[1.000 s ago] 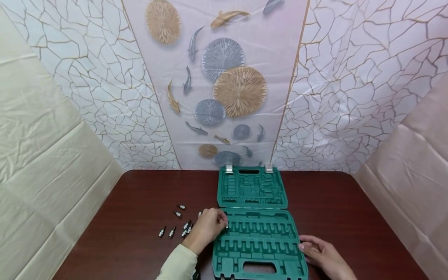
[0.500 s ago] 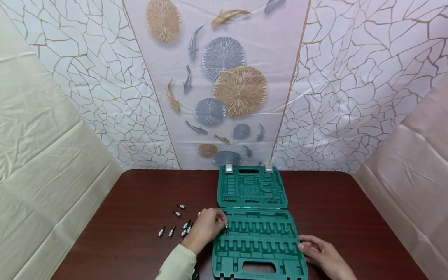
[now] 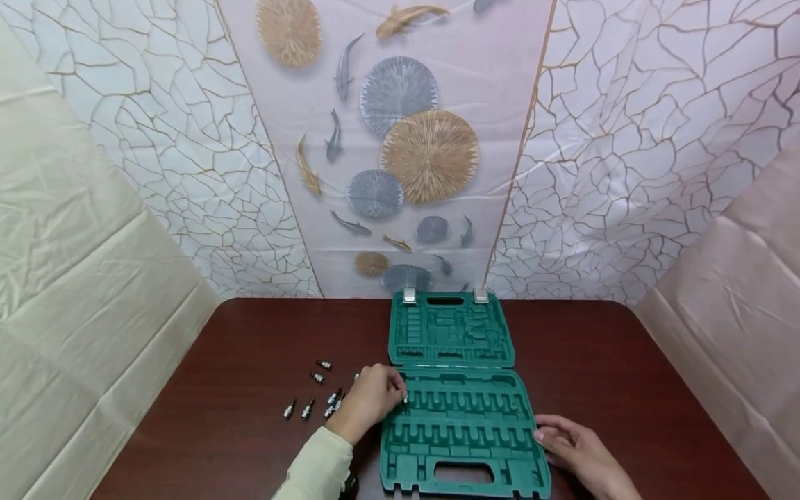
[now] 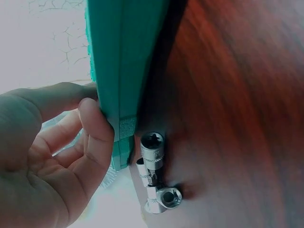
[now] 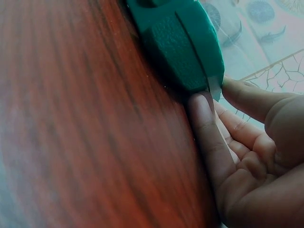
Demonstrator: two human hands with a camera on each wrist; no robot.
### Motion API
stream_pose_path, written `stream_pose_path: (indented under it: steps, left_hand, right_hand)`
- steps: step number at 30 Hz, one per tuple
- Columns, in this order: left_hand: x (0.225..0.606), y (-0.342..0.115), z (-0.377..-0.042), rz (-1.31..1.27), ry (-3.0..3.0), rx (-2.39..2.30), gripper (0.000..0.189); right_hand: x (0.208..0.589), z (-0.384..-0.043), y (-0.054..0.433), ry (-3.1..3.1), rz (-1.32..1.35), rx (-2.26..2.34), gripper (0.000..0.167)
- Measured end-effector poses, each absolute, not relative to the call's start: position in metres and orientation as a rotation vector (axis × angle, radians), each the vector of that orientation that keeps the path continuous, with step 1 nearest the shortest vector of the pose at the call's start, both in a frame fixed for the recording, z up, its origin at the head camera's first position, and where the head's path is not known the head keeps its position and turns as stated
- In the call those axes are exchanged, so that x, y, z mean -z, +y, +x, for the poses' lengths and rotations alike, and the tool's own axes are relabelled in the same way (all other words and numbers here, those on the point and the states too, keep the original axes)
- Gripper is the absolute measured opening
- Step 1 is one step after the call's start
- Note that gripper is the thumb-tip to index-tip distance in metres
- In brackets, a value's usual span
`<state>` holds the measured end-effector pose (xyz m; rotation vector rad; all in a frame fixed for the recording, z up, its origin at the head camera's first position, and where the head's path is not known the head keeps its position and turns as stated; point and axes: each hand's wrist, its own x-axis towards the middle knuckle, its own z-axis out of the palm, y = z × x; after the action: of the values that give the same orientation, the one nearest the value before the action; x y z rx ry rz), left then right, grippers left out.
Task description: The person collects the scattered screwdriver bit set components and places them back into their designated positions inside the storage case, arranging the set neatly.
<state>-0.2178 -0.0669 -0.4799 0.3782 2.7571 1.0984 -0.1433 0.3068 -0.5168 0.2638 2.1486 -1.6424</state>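
Observation:
A green plastic socket case [image 3: 456, 419] lies unfolded on the table, its moulded slots facing up. At the left end of its upper slot row, my left hand [image 3: 369, 397] pinches a small silver and black bit socket [image 3: 405, 398]. In the left wrist view the fingertips reach over the case wall [image 4: 126, 61], which hides the held socket. My right hand [image 3: 578, 448] holds the right edge of the case, thumb on top and a finger against its side [image 5: 183, 61]. Left of the case lie several loose bit sockets [image 3: 307, 410], some partly hidden behind my left hand.
The case's other half [image 3: 451, 361], with two metal latches [image 3: 409, 296], lies toward the back of the dark red table [image 3: 250, 347]. Patterned cloth [image 3: 431, 156] hangs behind the table. A dark object [image 3: 350, 483] is partly hidden by the left sleeve.
The whole head view has shifted slightly. Both hands stay in place against the case, the left one still with the bit socket at the same slot.

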Motion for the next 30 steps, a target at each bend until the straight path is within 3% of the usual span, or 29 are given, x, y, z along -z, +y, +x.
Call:
stream_pose_path:
  steps: [30]
  left_hand:
    - [0.469,-0.065,-0.237,0.11,2.529,-1.153,0.018]
  right_hand:
    - [0.513,-0.139,0.298,2.165,0.386,1.705,0.064]
